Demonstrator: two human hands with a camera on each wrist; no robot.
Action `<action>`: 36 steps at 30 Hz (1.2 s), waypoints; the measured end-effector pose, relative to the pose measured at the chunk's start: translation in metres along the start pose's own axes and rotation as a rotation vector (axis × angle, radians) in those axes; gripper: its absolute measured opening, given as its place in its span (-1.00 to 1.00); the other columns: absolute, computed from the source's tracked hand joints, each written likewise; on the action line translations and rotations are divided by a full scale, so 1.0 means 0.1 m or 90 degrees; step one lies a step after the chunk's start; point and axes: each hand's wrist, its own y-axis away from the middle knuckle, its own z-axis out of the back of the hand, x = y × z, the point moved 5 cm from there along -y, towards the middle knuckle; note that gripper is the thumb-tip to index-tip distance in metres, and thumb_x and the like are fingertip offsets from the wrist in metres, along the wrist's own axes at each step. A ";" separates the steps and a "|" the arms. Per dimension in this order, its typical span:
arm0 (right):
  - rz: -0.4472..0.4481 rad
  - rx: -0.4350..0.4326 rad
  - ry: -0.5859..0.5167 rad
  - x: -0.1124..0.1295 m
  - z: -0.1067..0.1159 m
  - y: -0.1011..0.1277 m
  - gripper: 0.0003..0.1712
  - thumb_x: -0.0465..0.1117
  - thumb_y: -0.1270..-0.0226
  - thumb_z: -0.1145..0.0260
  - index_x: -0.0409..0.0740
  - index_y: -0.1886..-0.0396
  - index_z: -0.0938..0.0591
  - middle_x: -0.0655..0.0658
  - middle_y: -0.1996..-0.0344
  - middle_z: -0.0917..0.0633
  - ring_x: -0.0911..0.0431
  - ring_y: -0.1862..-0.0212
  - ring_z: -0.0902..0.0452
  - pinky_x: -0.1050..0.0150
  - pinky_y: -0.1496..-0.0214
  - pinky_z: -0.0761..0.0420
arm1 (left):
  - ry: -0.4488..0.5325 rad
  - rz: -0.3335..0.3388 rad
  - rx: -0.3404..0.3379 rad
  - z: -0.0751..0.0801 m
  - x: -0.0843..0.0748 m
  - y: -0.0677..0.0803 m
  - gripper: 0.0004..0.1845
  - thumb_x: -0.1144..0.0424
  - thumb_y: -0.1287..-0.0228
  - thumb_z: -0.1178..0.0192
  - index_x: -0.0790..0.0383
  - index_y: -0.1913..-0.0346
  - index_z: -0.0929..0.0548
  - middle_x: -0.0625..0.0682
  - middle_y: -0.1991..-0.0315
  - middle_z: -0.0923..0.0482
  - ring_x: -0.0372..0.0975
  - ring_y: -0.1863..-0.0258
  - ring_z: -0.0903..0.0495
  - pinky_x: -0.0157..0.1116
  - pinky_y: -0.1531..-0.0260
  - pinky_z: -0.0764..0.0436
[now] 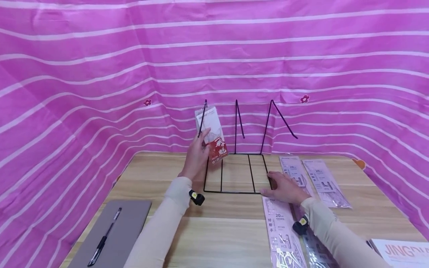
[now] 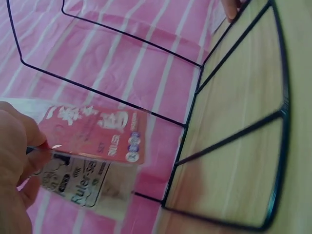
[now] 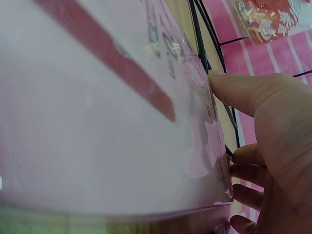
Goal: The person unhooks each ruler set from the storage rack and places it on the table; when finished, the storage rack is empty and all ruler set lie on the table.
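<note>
A black wire display rack (image 1: 249,173) with three upright hooks stands on the table. At its left hook my left hand (image 1: 196,154) pinches a clear ruler-set packet (image 1: 218,147) with a red and white card. The packet hangs tilted at that hook; whether the wire runs through its hole I cannot tell. In the left wrist view, "Ruler" lettering shows on the packet (image 2: 105,134), and a beige card lies behind the red one. My right hand (image 1: 285,187) holds the rack's front right corner, thumb on the front wire and fingers along the side wire.
Several pink ruler packets (image 1: 283,227) marked 20 lie right of the rack, partly under my right forearm. A grey flat board (image 1: 129,223) with a black pen (image 1: 105,236) lies at left. A white box (image 1: 402,253) sits at front right. Pink striped cloth (image 1: 214,48) hangs behind.
</note>
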 end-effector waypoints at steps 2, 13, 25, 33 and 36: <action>-0.005 0.001 -0.008 0.01 -0.02 -0.02 0.16 0.43 -0.26 -0.43 -0.23 -0.60 -0.33 -0.40 -0.56 -0.36 -0.40 -0.58 -0.18 -0.40 -0.60 -0.14 | 0.000 -0.006 0.028 0.09 -0.02 0.07 -0.25 0.52 -0.43 -0.21 -0.06 -0.59 -0.37 0.17 -0.35 -0.52 0.00 0.04 -0.69 -0.13 0.13 -0.76; 0.010 0.002 -0.009 0.00 0.01 -0.01 0.16 0.40 -0.30 -0.41 -0.30 -0.59 -0.31 -0.44 -0.55 -0.36 -0.43 -0.57 -0.18 -0.43 -0.59 -0.11 | 0.052 0.029 0.141 0.48 -0.27 0.50 -0.26 0.50 -0.38 -0.24 -0.02 -0.57 -0.41 0.14 -0.29 -0.53 -0.12 0.16 -0.59 -0.35 0.23 -0.68; 0.012 0.005 -0.016 0.01 0.01 -0.03 0.16 0.39 -0.29 -0.42 -0.28 -0.60 -0.30 -0.42 -0.54 -0.37 -0.40 -0.55 -0.23 -0.40 -0.59 -0.15 | 0.058 0.076 0.230 1.01 -0.73 1.37 -0.23 0.44 -0.42 -0.29 -0.25 -0.56 -0.39 -0.01 -0.13 -0.60 -0.20 0.12 -0.56 -0.36 0.38 -0.69; 0.003 0.003 -0.006 0.01 0.07 -0.04 0.13 0.36 -0.30 -0.43 -0.29 -0.59 -0.31 -0.42 -0.54 -0.38 -0.40 -0.56 -0.20 -0.40 -0.60 -0.13 | 0.174 0.249 0.376 0.72 -0.82 1.82 -0.29 0.36 -0.41 -0.33 -0.10 -0.55 -0.42 0.08 0.22 -0.66 -0.20 0.18 -0.62 -0.38 0.29 -0.67; -0.005 0.018 -0.010 0.04 0.05 -0.05 0.13 0.38 -0.29 -0.43 -0.27 -0.59 -0.32 -0.41 -0.55 -0.37 -0.39 -0.57 -0.19 -0.37 -0.60 -0.16 | 0.186 0.281 0.406 0.55 -0.78 1.88 -0.29 0.40 -0.38 -0.33 -0.01 -0.54 -0.43 0.07 0.28 -0.63 -0.17 0.21 -0.59 -0.39 0.29 -0.61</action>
